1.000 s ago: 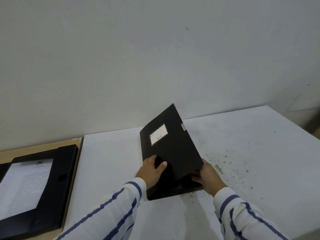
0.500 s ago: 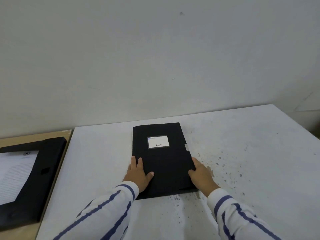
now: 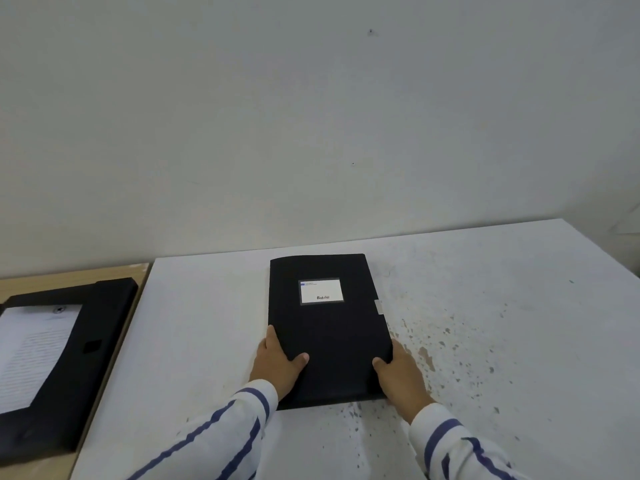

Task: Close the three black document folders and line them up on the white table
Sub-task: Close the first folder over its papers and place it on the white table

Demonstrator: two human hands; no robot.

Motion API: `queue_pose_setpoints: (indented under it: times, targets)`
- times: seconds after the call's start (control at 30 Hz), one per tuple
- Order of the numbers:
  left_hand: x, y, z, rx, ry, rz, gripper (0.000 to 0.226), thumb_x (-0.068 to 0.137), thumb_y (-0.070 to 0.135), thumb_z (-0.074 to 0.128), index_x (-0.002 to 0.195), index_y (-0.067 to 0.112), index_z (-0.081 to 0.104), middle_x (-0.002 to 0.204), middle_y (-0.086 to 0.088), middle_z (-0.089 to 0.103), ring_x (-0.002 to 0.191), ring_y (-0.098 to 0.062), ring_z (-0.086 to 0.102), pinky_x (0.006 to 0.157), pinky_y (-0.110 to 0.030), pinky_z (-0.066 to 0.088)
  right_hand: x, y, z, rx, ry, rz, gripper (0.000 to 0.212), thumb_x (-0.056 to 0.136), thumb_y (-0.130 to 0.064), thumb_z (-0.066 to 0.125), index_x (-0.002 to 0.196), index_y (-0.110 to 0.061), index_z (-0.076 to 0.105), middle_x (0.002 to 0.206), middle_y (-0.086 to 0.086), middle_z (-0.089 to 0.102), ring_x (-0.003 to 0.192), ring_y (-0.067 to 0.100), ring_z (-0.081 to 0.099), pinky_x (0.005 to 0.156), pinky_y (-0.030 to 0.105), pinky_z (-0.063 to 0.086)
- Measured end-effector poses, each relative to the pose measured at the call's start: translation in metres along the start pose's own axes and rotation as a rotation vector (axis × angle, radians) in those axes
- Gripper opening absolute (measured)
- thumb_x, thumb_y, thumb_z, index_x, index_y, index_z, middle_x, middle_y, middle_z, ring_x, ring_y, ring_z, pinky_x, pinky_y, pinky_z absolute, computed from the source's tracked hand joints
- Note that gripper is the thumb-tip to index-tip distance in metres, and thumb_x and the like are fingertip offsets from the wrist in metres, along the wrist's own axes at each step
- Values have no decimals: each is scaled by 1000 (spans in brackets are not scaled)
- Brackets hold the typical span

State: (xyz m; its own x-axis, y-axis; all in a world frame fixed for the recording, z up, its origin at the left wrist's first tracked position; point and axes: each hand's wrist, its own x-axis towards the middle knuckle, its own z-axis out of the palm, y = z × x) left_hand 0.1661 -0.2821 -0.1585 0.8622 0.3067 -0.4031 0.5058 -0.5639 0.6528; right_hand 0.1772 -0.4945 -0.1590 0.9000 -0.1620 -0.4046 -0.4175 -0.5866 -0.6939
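Office-like room, document folder (image 3: 329,327), white table (image 3: 485,306), bare wall (image 3: 311,116)

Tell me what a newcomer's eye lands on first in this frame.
The closed black folder lying flat mid-table, labelled face up, with the left hand and right hand gripping its near corners. Next, the open folder with a printed page, on the wooden surface at far left.

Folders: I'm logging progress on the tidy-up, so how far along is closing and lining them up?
Done: one closed folder lies flat on the white table. In hand: the left hand and right hand grip its near side edges. Left: an open folder showing paper sits on the wooden surface to the left, not yet closed or moved. A third folder is not in view.
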Motion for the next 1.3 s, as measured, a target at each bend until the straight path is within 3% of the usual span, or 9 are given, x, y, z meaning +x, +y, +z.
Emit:
queue_pose_setpoints:
  times: [0.17,0.8,0.9,1.0,1.17,1.3]
  targets:
    - [12,16,3,-24,-10,21,93,85,40,65,153,16,7,153,-7,33,136,-30,40,110,-44,40,15,-8,-11,-16,29,16,35,95,-24,49,129,-16,48,124,7,61,107,29,60,94,40,51]
    - [61,80,38,-35,-43,9,96,86,39,64,153,17,0,154,-10,27,136,-31,39,109,-41,38,85,-9,-53,-72,96,26,33,96,-23,49,127,-12,47,123,14,60,108,37,58,96,46,51]
    - [59,79,35,-38,-56,23,94,85,40,64,153,18,3,156,-10,24,138,-31,36,111,-42,36,80,-12,-51,-240,169,25,44,95,-31,49,134,-14,39,137,15,48,121,38,48,102,49,44]
    - [56,75,27,-49,-41,52,85,86,39,63,152,16,13,156,-11,24,140,-32,34,113,-45,36,66,-26,-43,-408,288,-93,59,92,-38,52,144,-22,28,155,12,26,135,37,32,109,52,33]
    - [44,53,0,-24,27,34,81,92,38,56,154,16,9,162,-6,14,148,-28,19,118,-40,25,44,-68,4,-450,84,-332,54,91,-40,53,142,-30,36,156,2,25,141,30,24,112,49,26]
    - [29,20,-37,-21,95,3,75,93,38,52,153,18,13,161,-5,17,145,-27,25,117,-41,27,18,-102,53,-436,-78,-490,47,93,-39,50,139,-28,41,154,0,30,140,26,25,114,46,24]
